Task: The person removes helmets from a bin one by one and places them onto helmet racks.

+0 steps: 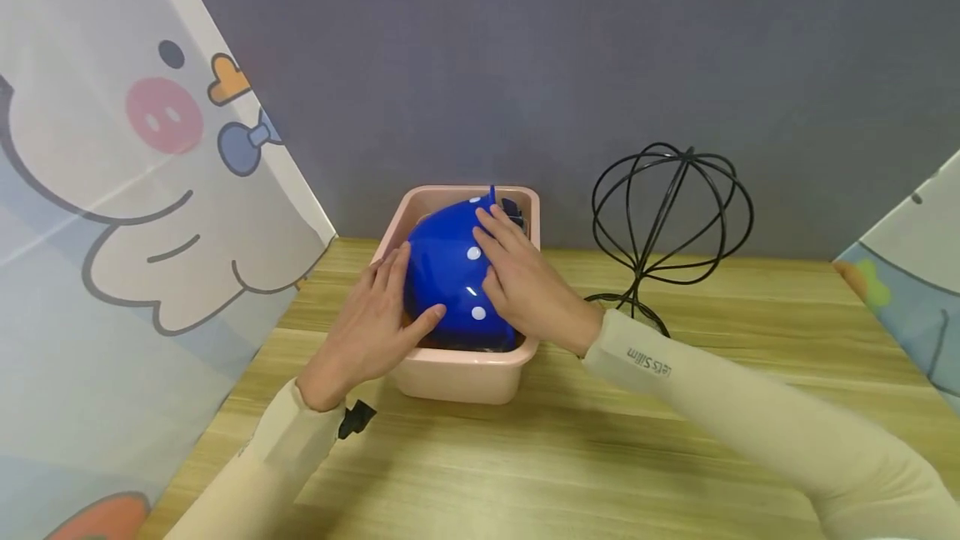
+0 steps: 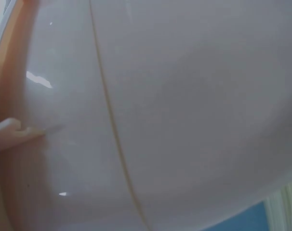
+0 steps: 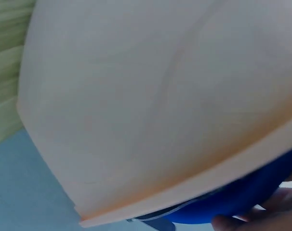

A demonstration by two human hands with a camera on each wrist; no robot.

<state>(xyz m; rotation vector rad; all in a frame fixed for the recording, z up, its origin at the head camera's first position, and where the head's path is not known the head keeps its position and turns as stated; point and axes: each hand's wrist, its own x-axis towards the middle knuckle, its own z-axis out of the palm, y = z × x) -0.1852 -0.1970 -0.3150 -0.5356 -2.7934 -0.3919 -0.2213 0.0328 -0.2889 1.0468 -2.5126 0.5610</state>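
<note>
A blue helmet (image 1: 450,273) with white dots sits inside a pink plastic bin (image 1: 457,380), its dome bulging above the rim. In the head view my left hand (image 1: 367,325) rests on the helmet's left side, fingers extended and thumb spread across its front. My right hand (image 1: 528,277) lies on the right side of the dome, with fairly straight fingers pointing away from me. At the bin's back right corner, a dark strap piece (image 1: 513,212) shows beside the helmet. Close up, the bin's wall (image 2: 184,106) fills most of the left wrist view. Fingers (image 3: 261,219) touch the helmet (image 3: 242,197) in the right wrist view.
A black wire stand (image 1: 652,232) with a balloon-shaped cage stands on the wood-grain table (image 1: 675,473) to the right of the bin. Behind runs a grey wall (image 1: 570,65). A panel with a cartoon print (image 1: 112,190) borders the left side.
</note>
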